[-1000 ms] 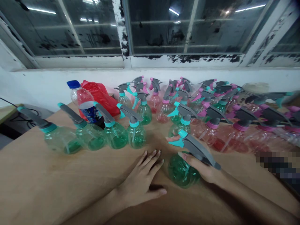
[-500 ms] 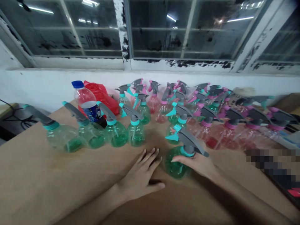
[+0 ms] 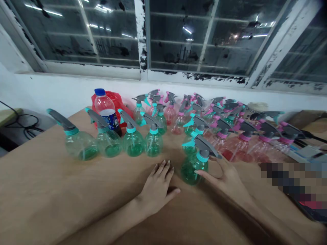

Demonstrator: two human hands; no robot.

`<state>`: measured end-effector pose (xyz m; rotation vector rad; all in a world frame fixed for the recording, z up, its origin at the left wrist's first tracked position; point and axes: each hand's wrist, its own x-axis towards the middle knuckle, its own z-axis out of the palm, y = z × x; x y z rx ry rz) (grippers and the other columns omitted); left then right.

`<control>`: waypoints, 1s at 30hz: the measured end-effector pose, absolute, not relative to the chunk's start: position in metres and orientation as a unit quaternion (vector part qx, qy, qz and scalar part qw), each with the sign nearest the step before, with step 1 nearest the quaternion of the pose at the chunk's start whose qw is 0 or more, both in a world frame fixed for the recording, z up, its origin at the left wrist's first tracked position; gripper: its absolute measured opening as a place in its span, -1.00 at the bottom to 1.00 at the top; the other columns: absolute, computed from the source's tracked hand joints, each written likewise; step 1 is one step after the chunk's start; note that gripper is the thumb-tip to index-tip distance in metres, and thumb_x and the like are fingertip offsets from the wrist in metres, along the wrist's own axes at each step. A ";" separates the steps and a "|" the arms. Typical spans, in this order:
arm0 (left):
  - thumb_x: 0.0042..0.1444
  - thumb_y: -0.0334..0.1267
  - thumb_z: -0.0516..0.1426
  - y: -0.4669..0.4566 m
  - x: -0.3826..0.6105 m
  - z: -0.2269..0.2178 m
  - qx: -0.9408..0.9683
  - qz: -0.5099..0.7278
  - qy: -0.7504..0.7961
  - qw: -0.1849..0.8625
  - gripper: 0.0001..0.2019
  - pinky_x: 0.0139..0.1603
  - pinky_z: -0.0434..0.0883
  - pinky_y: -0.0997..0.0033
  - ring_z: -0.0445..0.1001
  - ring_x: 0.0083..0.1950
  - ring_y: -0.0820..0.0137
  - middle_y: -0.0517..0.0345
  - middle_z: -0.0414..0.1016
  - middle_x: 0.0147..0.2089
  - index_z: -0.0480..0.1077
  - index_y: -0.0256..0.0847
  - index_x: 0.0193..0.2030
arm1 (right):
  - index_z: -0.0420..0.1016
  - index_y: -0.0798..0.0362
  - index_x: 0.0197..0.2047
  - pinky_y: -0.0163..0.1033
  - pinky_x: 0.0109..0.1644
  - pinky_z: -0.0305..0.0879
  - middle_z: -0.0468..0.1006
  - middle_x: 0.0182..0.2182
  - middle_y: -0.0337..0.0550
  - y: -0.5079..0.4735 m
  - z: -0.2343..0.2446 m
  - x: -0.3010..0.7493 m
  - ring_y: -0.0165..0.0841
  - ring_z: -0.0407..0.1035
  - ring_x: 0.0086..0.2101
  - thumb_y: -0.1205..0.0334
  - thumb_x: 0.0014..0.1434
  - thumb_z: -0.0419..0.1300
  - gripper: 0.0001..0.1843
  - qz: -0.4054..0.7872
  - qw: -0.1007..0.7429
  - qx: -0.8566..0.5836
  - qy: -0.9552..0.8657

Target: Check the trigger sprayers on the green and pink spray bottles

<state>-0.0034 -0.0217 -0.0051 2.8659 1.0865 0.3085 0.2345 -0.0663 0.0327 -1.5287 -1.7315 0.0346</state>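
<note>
My right hand (image 3: 230, 180) is loosely around a green spray bottle (image 3: 192, 170) with a grey trigger head and turquoise collar. The thumb lies against the bottle's side; the other fingers are partly hidden behind it, and a gap shows between palm and bottle. The bottle appears upright on the table. Palm down, my left hand (image 3: 157, 189) rests on the wood just left of it, fingers spread and holding nothing. Beyond the left hand stands a row of green spray bottles, the nearest being one with a turquoise collar (image 3: 153, 144). Another green bottle (image 3: 189, 146) is right behind the held one.
Pink-collared spray bottles (image 3: 244, 146) crowd the table's right and back. A blue-capped soda bottle (image 3: 104, 105) and a red plastic bag (image 3: 119, 100) stand at the back left. Bare wooden tabletop (image 3: 63, 197) stretches across the front. The wall with windows (image 3: 173, 34) rises behind.
The view has shifted slightly. My right hand has drawn a little to the right relative to the green spray bottle, loosening around it. My left hand stays flat on the table.
</note>
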 end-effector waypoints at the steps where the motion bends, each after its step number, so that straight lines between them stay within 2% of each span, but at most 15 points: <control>1: 0.26 0.14 -0.03 -0.022 -0.005 -0.005 0.929 0.101 0.354 0.030 -0.36 0.29 0.06 0.03 0.00 0.35 0.06 -0.18 0.12 0.32 0.20 -0.39 0.24 | 0.39 0.06 -0.06 0.11 -0.05 0.33 0.52 -0.13 0.05 -0.064 0.035 0.231 -0.02 0.41 -0.08 -0.11 0.02 0.25 -0.48 0.026 0.404 -0.610 -0.681; 8: 0.28 0.06 -0.02 -0.024 -0.029 -0.003 0.929 0.104 0.354 0.024 -0.43 0.28 0.09 0.03 0.04 0.34 0.09 -0.15 0.12 0.32 0.20 -0.36 0.25 | 0.36 0.06 -0.01 0.05 -0.02 0.31 0.53 -0.11 0.05 -0.033 0.041 0.210 -0.06 0.41 -0.07 -0.11 0.08 0.20 -0.48 0.041 0.401 -0.618 -0.675; 15: 0.31 0.04 -0.04 -0.032 -0.055 0.000 0.932 0.104 0.347 0.015 -0.45 0.29 0.09 0.07 0.05 0.34 0.14 -0.10 0.09 0.34 0.18 -0.33 0.26 | 0.37 0.14 0.00 0.01 -0.13 0.34 0.53 -0.16 0.09 0.011 0.040 0.189 -0.04 0.42 -0.12 -0.14 0.11 0.15 -0.44 0.017 0.396 -0.619 -0.678; 22: 0.31 0.04 -0.04 -0.033 -0.056 0.000 0.933 0.105 0.344 0.004 -0.46 0.29 0.10 0.05 0.06 0.34 0.11 -0.09 0.10 0.33 0.20 -0.31 0.25 | 0.41 0.16 -0.02 0.02 -0.04 0.30 0.55 -0.14 0.12 0.035 0.039 0.184 -0.05 0.41 -0.10 -0.02 0.11 0.19 -0.52 -0.001 0.400 -0.612 -0.683; 27: 0.32 0.04 -0.05 -0.033 -0.057 -0.001 0.934 0.106 0.341 -0.002 -0.48 0.28 0.11 0.05 0.05 0.35 0.15 -0.05 0.09 0.34 0.17 -0.26 0.28 | 0.40 0.15 0.03 0.00 -0.05 0.32 0.54 -0.10 0.12 0.032 0.044 0.185 -0.07 0.41 -0.08 -0.06 0.12 0.16 -0.47 0.015 0.406 -0.610 -0.680; 30: 0.32 0.06 -0.07 -0.032 -0.058 -0.005 0.933 0.112 0.342 0.001 -0.46 0.29 0.09 0.03 0.03 0.35 0.13 -0.05 0.07 0.35 0.17 -0.27 0.28 | 0.38 0.09 0.07 -0.08 -0.18 0.38 0.53 -0.05 0.06 0.019 0.052 0.192 -0.19 0.49 -0.27 -0.13 0.12 0.14 -0.43 0.036 0.420 -0.616 -0.665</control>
